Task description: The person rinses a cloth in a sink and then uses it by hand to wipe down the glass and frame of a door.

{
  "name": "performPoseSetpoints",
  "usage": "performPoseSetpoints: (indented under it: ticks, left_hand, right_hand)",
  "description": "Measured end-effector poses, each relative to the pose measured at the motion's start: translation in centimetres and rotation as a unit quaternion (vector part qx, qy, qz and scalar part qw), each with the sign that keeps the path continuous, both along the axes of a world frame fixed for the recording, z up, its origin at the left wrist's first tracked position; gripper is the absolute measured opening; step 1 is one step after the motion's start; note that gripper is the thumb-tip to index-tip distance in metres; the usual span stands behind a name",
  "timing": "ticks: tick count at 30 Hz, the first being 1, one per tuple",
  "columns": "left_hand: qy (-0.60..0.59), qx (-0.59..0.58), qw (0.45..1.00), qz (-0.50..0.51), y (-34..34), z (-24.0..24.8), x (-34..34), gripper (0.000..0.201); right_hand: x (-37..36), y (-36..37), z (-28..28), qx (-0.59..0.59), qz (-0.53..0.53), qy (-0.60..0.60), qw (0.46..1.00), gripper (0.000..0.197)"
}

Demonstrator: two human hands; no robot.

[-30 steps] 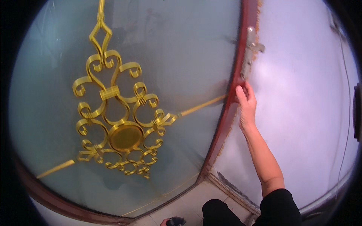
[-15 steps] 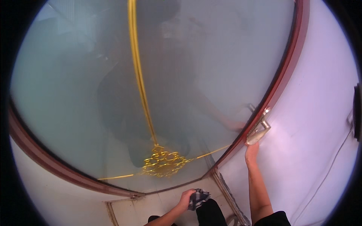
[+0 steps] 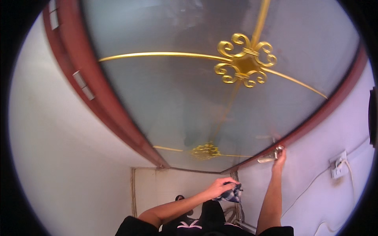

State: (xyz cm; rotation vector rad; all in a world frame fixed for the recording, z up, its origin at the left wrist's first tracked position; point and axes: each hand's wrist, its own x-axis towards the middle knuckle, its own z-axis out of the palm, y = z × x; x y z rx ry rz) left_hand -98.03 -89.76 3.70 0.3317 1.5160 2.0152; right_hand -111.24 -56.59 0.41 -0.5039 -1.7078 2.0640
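A dark checked cloth [image 3: 231, 194] is bunched in my left hand [image 3: 220, 188], its fingers bent over the top of it, in front of my body. On the right, my right hand [image 3: 279, 160] is closed at the metal lever handle [image 3: 269, 156] on the door's edge. Part of the fingers is hidden behind the handle. The door [image 3: 165, 106] has a large frosted glass panel in a reddish-brown frame, with gold bars and scroll ornaments across it.
Metal hinges [image 3: 83, 85] show on the frame at the left. White walls flank the door on both sides. A wall socket [image 3: 338, 165] with a plug and hanging cables is at the right. Tiled floor [image 3: 157, 185] lies below, with my legs over it.
The view has swung up and right, bringing the upper gold ornament, hinges and socket into sight. My left hand has lifted the cloth somewhat. My right hand stays at the handle.
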Motion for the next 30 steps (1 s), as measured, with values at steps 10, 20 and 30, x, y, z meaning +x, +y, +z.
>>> performPoseSetpoints:
  ticks: [10,20,30]
  left_hand:
    - [0.244,-0.194,0.935,0.169,3.9,5.8,3.3,0.043]
    - [0.361,-0.307,0.849,0.233,12.0,3.9,1.3,0.068]
    - [0.373,-0.501,0.775,0.095,13.1,6.9,-0.8,0.067]
  right_hand:
    - [-1.1,-0.3,0.0,-0.106,0.033,0.038,0.993,0.045]
    - [-2.2,0.4,-1.0,-0.039,0.117,-0.014,0.992,0.047]
    - [-3.0,1.5,-2.5,0.189,0.047,-0.029,0.98,0.039]
